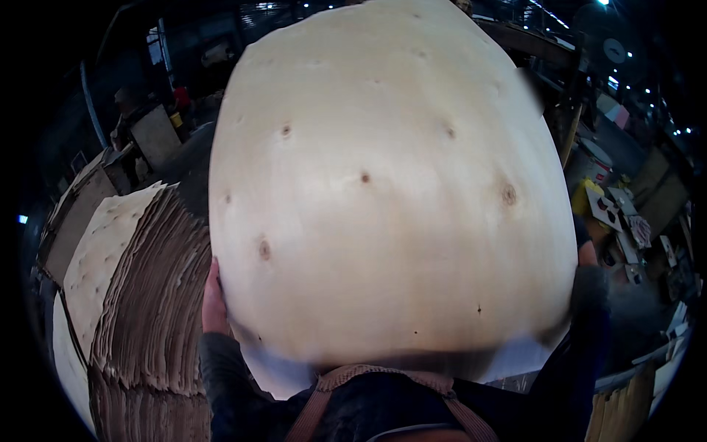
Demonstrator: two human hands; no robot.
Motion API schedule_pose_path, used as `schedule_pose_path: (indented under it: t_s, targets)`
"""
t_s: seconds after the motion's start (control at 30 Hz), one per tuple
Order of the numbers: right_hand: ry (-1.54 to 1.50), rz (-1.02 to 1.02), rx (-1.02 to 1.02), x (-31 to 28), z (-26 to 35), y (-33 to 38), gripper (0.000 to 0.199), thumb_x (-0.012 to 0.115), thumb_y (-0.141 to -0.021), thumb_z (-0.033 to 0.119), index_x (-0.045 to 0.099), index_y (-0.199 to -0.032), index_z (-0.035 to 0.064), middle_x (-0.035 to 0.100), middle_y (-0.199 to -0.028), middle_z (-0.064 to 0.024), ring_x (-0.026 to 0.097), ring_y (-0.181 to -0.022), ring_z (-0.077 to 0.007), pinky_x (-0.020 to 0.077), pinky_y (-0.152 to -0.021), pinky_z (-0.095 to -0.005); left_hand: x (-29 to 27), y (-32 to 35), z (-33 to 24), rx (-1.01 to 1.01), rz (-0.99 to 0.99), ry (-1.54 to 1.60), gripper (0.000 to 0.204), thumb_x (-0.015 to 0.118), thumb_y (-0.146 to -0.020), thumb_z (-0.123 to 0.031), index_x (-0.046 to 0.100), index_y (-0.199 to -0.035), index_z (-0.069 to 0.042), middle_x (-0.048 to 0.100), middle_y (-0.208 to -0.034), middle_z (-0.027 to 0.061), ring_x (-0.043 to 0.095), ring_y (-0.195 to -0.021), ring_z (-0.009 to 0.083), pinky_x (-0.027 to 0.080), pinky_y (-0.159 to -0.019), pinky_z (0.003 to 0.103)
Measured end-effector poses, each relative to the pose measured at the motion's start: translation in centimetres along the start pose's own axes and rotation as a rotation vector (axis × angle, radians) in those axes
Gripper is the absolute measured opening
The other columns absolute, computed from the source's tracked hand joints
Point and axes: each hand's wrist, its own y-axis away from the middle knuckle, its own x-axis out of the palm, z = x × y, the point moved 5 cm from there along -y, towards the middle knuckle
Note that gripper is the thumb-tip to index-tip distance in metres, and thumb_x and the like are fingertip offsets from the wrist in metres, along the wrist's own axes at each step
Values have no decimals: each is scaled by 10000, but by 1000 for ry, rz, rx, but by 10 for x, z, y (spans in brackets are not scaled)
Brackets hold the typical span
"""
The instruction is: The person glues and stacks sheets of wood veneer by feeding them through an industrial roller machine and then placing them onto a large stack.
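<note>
A large pale wood veneer sheet (398, 243) with several brown knots fills the middle of the view and hides what lies under it. My left hand (213, 306) holds its left edge near the lower corner, with the fingers partly hidden. On the opposite edge, my right hand (587, 254) grips the sheet; most of its fingers are out of sight. The sheet bows slightly and its near edge comes close to my body. To the left of my left hand stands a tall stack of veneer sheets (147, 295) with ragged brown edges.
Boards (155, 136) lean in the left background. At right are a white bucket (595, 158), a low surface with scattered pieces (622, 217), and a round fan-like shape (615, 50). A dark blurred shape (532, 90) touches the sheet's far right edge.
</note>
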Motion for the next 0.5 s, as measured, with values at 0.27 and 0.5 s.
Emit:
schedule_pose_path:
  t_s: [0.27,0.5]
  targets:
    - [-86,-104,237,-37,-131,-67,517,488,-915,285,354,-1330,8,358,-1387,-178,374,-1249,-298,290,-1036,-367,170,-190,104,-239,143,-155,515,494,-902,-430,531,-1198,-10,584,-1170,94,552,-1046,194,431,-905,309]
    - [-52,-175,441,-22,-190,-131,510,478,-919,291,359,-1326,8,357,-1388,-181,369,-1254,-300,287,-1037,-368,269,-300,196,-292,340,-265,564,486,-895,-477,504,-1243,-33,562,-1199,96,527,-1078,199,412,-928,287]
